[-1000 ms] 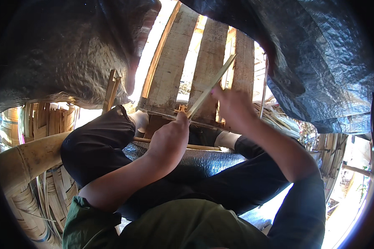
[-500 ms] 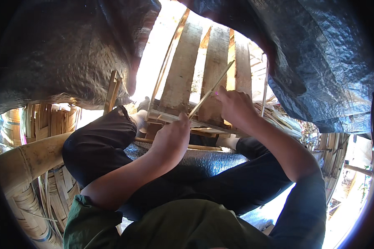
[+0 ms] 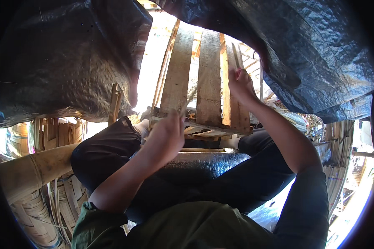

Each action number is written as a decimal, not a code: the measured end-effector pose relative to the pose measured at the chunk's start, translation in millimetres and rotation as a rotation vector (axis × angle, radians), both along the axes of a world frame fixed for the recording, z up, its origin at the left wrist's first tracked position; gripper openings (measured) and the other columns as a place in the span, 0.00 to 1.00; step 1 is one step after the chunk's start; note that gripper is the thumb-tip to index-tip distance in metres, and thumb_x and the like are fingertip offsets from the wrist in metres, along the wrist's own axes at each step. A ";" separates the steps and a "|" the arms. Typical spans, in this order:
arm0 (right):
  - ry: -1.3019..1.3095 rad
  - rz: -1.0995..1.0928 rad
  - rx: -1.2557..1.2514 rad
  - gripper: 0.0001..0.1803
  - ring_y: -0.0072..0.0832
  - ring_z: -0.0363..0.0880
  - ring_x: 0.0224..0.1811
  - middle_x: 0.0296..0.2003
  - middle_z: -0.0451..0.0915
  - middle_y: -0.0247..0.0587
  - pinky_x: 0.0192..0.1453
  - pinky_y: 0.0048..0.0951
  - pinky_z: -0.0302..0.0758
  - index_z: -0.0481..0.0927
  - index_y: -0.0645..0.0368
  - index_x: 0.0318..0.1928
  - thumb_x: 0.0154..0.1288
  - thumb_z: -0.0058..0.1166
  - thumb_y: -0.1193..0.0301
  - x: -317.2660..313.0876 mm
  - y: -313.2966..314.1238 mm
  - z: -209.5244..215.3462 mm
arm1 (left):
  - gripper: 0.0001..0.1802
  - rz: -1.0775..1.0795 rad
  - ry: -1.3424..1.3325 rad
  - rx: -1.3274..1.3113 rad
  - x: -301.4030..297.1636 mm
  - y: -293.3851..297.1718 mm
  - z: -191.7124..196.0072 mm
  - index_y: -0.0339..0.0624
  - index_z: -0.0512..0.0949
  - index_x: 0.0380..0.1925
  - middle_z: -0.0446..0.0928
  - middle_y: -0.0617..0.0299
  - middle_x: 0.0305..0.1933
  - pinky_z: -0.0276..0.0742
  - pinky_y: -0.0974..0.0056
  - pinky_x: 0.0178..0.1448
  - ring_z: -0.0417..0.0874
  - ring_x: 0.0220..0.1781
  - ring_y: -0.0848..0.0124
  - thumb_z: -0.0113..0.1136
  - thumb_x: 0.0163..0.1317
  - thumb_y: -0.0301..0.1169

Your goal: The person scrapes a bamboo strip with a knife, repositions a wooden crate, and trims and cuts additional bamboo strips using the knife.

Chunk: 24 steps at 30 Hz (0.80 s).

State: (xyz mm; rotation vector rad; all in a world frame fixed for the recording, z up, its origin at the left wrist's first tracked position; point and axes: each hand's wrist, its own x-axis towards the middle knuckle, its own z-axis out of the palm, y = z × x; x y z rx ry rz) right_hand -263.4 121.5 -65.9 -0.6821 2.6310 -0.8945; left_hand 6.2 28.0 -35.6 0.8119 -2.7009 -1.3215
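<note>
My left hand [image 3: 168,135] is closed around the lower end of a thin bamboo strip [image 3: 191,97], which slants up and away to the right and is blurred by motion. Higher and to the right, my right hand [image 3: 242,86] is closed, apart from the left. A small pinkish-red spot shows at its fingertips, and a faint narrow line rises above them; what it grips is too blurred to name. Beyond both hands stands a slatted wooden crate [image 3: 208,79] with upright boards, close to my feet.
Dark plastic sheeting [image 3: 316,58] hangs on the right, and another dark sheet [image 3: 70,62] on the left. A thick bamboo pole [image 3: 37,166] runs beside my left knee. Woven bamboo baskets [image 3: 39,216] stand at the lower left. A short wooden post [image 3: 115,103] rises near my left foot.
My right hand has moved up and to the right, away from the strip. My left hand has shifted slightly left and down with the strip, whose visible part looks shorter and blurred.
</note>
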 end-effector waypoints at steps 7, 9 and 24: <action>0.131 -0.128 0.285 0.55 0.54 0.72 0.64 0.60 0.69 0.74 0.68 0.43 0.70 0.64 0.81 0.65 0.60 0.56 0.36 -91.2 58.4 -86.1 | 0.21 0.268 -0.059 -0.188 -20.8 -68.7 -4.8 0.30 0.74 0.37 0.80 0.42 0.29 0.78 0.51 0.39 0.85 0.34 0.48 0.53 0.72 0.43; -0.073 -0.220 0.330 0.67 0.49 0.63 0.73 0.69 0.61 0.71 0.72 0.36 0.65 0.55 0.81 0.70 0.53 0.58 0.29 -75.4 52.2 -79.8 | 0.24 0.337 -0.065 -0.292 -21.1 -83.2 -22.3 0.31 0.74 0.36 0.81 0.43 0.30 0.79 0.51 0.41 0.86 0.35 0.48 0.56 0.70 0.47; -1.058 -0.159 -0.302 0.49 0.38 0.71 0.67 0.67 0.70 0.50 0.67 0.46 0.70 0.63 0.53 0.73 0.63 0.50 0.32 -91.9 80.8 -116.5 | 0.31 0.298 -0.284 0.017 -46.3 -119.0 -86.1 0.30 0.79 0.45 0.81 0.46 0.35 0.77 0.56 0.46 0.83 0.41 0.57 0.48 0.71 0.53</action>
